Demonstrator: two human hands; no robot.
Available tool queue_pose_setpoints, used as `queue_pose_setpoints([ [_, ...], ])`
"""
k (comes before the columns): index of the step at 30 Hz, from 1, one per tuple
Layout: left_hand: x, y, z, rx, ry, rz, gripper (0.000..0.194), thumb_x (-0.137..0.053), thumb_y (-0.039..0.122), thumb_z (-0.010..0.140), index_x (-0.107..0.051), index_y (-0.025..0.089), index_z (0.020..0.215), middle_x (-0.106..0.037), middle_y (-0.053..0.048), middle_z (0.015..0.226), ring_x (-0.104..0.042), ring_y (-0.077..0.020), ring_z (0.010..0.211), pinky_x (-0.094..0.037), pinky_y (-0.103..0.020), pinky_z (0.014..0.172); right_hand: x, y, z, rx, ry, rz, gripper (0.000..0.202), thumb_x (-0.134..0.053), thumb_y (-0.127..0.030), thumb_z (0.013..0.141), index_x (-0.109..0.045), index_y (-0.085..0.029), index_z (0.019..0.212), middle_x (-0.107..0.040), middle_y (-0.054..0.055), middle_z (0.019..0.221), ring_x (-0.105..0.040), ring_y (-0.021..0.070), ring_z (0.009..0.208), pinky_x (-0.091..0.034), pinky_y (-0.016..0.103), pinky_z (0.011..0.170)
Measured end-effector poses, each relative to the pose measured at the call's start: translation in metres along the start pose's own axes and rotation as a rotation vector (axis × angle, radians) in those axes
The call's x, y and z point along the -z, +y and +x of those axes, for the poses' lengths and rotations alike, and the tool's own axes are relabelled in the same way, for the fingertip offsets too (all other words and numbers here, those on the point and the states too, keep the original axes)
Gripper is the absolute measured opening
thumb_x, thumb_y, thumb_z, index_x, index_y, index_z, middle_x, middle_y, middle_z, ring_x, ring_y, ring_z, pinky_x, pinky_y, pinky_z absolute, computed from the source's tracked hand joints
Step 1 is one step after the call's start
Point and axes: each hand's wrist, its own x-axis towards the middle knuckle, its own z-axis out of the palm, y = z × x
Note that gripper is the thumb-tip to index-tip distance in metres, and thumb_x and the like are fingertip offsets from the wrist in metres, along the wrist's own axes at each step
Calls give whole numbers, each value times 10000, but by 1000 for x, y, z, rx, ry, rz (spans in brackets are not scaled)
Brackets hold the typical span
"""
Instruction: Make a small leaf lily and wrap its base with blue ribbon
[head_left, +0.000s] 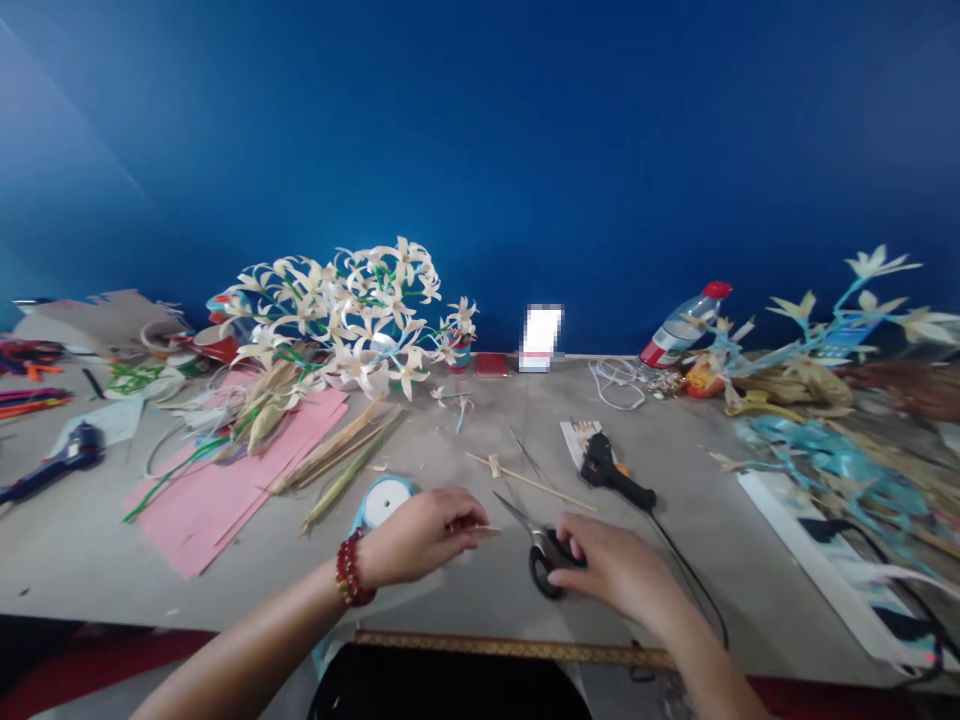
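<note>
My left hand (431,535) is closed in a pinch on a thin pale strip (489,531), whose tip sticks out to the right. Just right of it, black-handled scissors (541,555) point up and to the left, blades slightly apart. My right hand (619,565) has thumb and fingers around the scissor handles; the curled fingers are partly hidden. A roll of light blue ribbon (388,497) with a white core sits behind my left hand. Beyond the scissors lies a thin stick (544,484) with a small pale piece attached near its left end.
A black glue gun (619,475) rests on the right, its cord running forward. Further right is a white power strip (825,570). Pink paper sheets (247,480), dried husks (337,450) and white flowers (375,310) occupy the left. A bottle (682,325) leans at the back.
</note>
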Motion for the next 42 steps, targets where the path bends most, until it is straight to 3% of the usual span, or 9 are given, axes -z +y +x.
queue_pose_setpoints([
  [5, -7, 3, 0, -28, -33, 308, 112, -607, 212, 860, -655, 212, 961, -713, -16, 868, -662, -178, 758, -432, -243, 646, 19, -41, -1, 223, 112, 302, 209, -677, -348, 849, -637, -249, 1029, -665, -6, 776, -616, 173, 684, -408, 252, 619],
  [8, -12, 0, 5, -49, -46, 419, 97, -582, 252, 890, -658, 213, 937, -724, -28, 876, -682, -200, 776, -451, -259, 649, 17, -70, 4, 293, 160, 322, 28, -627, -223, 849, -629, -215, 876, -659, 10, 775, -601, 174, 702, -385, 255, 623],
  [11, -7, -2, 3, -58, 34, 489, 104, -560, 230, 907, -653, 216, 951, -718, -32, 888, -677, -209, 791, -486, -288, 690, 7, -77, 13, 276, 125, 410, 81, -580, -159, 829, -610, -209, 772, -629, -8, 685, -577, 163, 648, -362, 250, 594],
  [16, 1, -7, -22, -179, 722, 513, 207, -586, 178, 896, -620, 222, 1096, -610, -118, 1249, -547, -289, 1182, -392, -487, 1044, -19, -65, 23, 134, 177, 899, 164, -605, -327, 821, -565, -207, 717, -563, -25, 625, -519, 144, 581, -384, 241, 562],
  [19, -12, -12, -32, -124, 1027, 266, 232, -613, 186, 884, -596, 220, 1113, -569, -126, 1252, -532, -285, 1194, -411, -469, 1032, -34, -65, 23, 3, 196, 1242, 328, -655, -509, 797, -552, -206, 726, -516, -36, 603, -454, 124, 518, -366, 228, 490],
  [20, -19, -13, -33, -89, 1013, 140, 219, -614, 214, 888, -593, 213, 1105, -585, -123, 1211, -557, -277, 1154, -439, -447, 1001, -38, -68, 22, -28, 207, 1304, 359, -677, -536, 782, -551, -204, 723, -508, -38, 602, -442, 119, 513, -362, 224, 480],
  [26, -51, -17, -12, 139, 459, -508, 229, -635, 382, 872, -637, 153, 874, -690, -65, 822, -642, -195, 751, -503, -281, 678, -52, -85, 13, 13, 283, 1289, 381, -678, -542, 819, -558, -197, 713, -493, -41, 595, -430, 114, 528, -362, 222, 495],
  [34, -48, -15, -7, 145, 391, -378, 243, -555, 315, 887, -611, 155, 712, -604, -18, 658, -536, -151, 635, -419, -243, 604, -39, -88, 12, 112, 312, 1120, 256, -620, -440, 876, -615, -190, 824, -618, 0, 715, -568, 147, 634, -451, 228, 586],
  [42, -42, -8, -12, 136, 383, -210, 276, -535, 248, 869, -513, 179, 603, -505, 6, 608, -464, -141, 624, -364, -241, 605, -29, -84, 23, 155, 223, 1006, 113, -592, -276, 812, -601, -189, 739, -579, -23, 625, -530, 137, 587, -422, 225, 555],
])
